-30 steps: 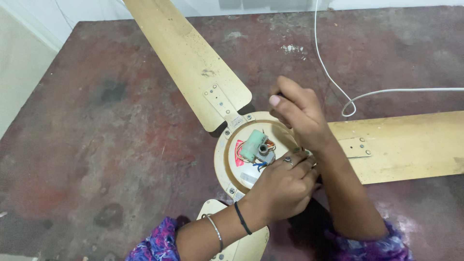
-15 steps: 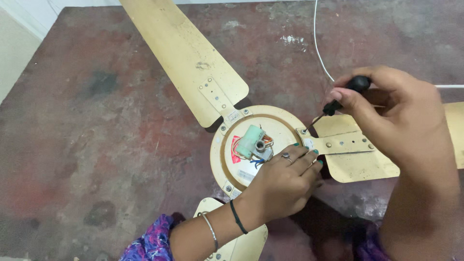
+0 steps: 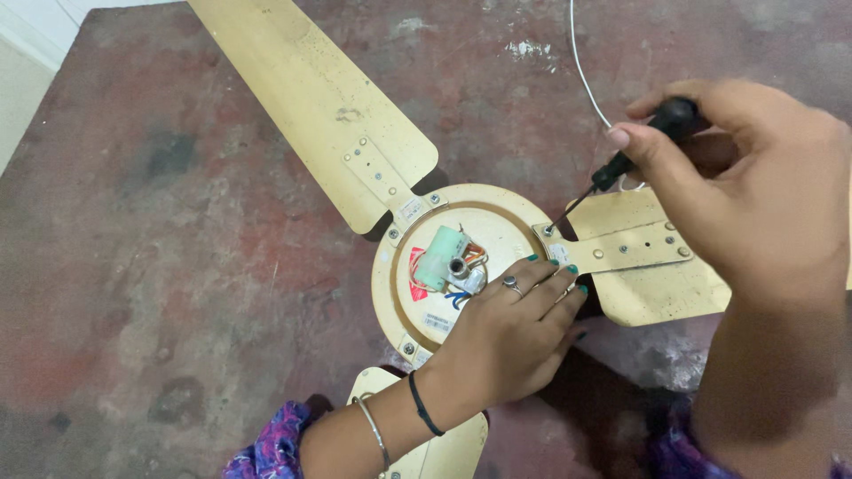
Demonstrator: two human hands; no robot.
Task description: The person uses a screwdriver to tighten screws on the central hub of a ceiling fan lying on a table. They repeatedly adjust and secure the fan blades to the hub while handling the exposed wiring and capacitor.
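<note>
Head view, nearest first: the left hand (image 3: 515, 333) lies flat, fingers spread, on the lower right of the fan motor (image 3: 461, 266), steadying it. Right of the motor, the right hand (image 3: 754, 204) is closed around a black screwdriver (image 3: 621, 160), whose tip sits on a screw at the motor's rim, by the right blade (image 3: 657, 266). Beyond the motor, another blade (image 3: 311, 98) stretches over the reddish floor (image 3: 133, 248), beside a white cable (image 3: 581, 62).

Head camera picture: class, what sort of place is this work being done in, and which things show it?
Probably a home or small repair spot, working on the floor: a cream ceiling fan lies on a stained reddish floor, the right hand holds a screwdriver, and the left hand steadies the hub.
</note>
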